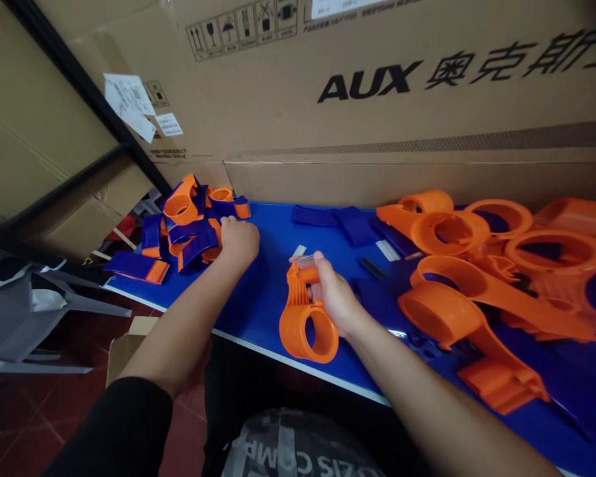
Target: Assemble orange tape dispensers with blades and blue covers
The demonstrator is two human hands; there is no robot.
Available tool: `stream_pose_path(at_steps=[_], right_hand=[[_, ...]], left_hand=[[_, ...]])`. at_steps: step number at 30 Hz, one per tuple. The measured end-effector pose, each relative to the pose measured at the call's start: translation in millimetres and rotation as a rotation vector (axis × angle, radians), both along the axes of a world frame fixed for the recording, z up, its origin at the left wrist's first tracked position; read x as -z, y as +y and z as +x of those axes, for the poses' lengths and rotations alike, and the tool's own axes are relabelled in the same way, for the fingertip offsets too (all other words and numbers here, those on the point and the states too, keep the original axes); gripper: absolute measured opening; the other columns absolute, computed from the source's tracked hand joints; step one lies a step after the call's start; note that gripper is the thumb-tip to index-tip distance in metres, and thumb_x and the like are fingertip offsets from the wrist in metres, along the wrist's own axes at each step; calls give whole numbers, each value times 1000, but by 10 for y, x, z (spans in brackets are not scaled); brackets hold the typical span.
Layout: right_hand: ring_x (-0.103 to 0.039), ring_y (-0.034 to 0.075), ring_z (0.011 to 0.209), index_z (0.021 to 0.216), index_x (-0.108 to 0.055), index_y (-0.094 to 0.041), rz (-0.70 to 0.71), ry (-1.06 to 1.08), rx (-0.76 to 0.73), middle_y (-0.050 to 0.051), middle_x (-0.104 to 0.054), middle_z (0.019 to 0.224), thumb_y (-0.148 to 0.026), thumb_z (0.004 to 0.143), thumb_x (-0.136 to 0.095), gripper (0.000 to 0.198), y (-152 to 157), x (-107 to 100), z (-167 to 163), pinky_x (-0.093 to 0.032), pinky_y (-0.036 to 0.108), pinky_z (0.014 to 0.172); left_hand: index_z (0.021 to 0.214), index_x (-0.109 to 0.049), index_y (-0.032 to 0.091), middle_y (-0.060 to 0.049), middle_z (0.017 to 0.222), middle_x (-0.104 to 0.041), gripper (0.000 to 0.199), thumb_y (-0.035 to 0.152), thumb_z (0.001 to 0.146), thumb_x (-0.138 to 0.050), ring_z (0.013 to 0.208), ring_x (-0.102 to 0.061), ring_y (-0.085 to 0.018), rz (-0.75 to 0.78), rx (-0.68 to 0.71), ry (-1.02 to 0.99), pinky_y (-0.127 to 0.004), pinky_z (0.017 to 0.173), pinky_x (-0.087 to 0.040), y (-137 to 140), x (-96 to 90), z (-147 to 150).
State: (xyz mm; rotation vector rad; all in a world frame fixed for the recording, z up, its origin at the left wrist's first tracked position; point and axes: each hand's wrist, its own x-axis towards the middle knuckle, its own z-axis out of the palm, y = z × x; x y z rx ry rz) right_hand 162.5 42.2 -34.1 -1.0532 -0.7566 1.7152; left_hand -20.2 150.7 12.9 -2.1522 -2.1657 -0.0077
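My right hand (338, 297) is closed around the narrow frame of an orange plastic tape dispenser (294, 331), whose round ring hangs toward me. A clear or metallic strip (306, 262) lies across its top end, under my thumb. To the left, my left hand (242, 240) is closed at the edge of a pile, its fingers curled against the orange part of a tape dispenser with a blue cover (197, 246). Its fingertips are partly hidden. More dispensers with blue covers, such as one with an upright orange ring (181, 211), lie heaped around it.
Bare orange dispensers (449, 232) are heaped along the right of the blue table (265, 265). Flat blue covers (355, 225) and a small dark strip (372, 267) lie mid-table. A large cardboard box (258, 119) walls the back. Grey stools (24, 311) stand left.
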Motion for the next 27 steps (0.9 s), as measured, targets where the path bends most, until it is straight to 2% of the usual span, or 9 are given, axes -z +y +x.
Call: stream_pose_path(at_steps=[4,7,9,12,14,17,20,24,27], right_hand=[[-64,20,64,120,-73,-24,7,-16,-17,8,-75,99,-75,96,-55,59,-16,-3,-4,-54,35,52],[-63,18,63,124,-72,-23,13,4,4,8,-75,100,-74,97,-54,61,-25,-30,-4,-52,34,53],[-62,18,63,125,-72,-22,12,27,3,8,-75,100,-74,97,-53,62,-29,-53,2,-51,33,53],[-63,18,65,125,-71,-22,23,66,-27,8,-75,101,-75,97,-54,63,-47,-95,9,-50,32,56],[-65,19,70,122,-72,-21,37,86,-28,8,-75,100,-75,97,-55,61,-71,-124,5,-50,32,60],[-66,19,73,121,-71,-21,45,99,-27,7,-74,97,-74,98,-54,61,-110,-155,-13,-50,32,62],[-68,19,74,122,-71,-22,52,101,-58,8,-76,102,-72,99,-55,57,-129,-151,-29,-52,32,65],[-74,24,92,120,-71,-23,78,94,-70,9,-78,111,-70,97,-58,55,-115,-106,-35,-56,36,78],[-75,28,103,121,-71,-24,103,52,-71,9,-79,114,-74,95,-57,58,-99,-65,-33,-58,38,82]], left_hand=[[99,-81,8,-27,109,-78,25,5,91,-58,123,-65,-40,-48,62,13,-54,108,-41,-12,-47,-16],[116,-77,13,-22,116,-77,24,15,96,-63,121,-67,-35,25,160,-76,-48,105,-48,-218,-72,-44],[125,-72,18,-16,119,-77,28,24,98,-68,113,-71,-28,190,299,-361,-41,99,-55,-471,-36,-60],[120,-72,24,-7,112,-78,28,34,95,-79,98,-75,-20,427,464,-921,-35,88,-61,-921,76,-72],[114,-74,24,-5,107,-78,29,36,90,-84,95,-76,-18,484,481,-1057,-33,86,-62,-1163,132,-69],[111,-76,24,-4,104,-79,28,33,87,-88,94,-75,-17,512,501,-1050,-33,85,-61,-1346,140,-60],[115,-76,24,-4,106,-80,31,32,87,-88,94,-76,-17,537,509,-1024,-32,85,-62,-1390,109,-51],[122,-74,23,-6,112,-81,34,31,91,-85,98,-78,-18,549,518,-983,-34,87,-64,-1450,87,-3],[119,-74,22,-6,108,-82,29,28,92,-83,97,-78,-19,585,549,-905,-33,86,-65,-1489,42,48]])
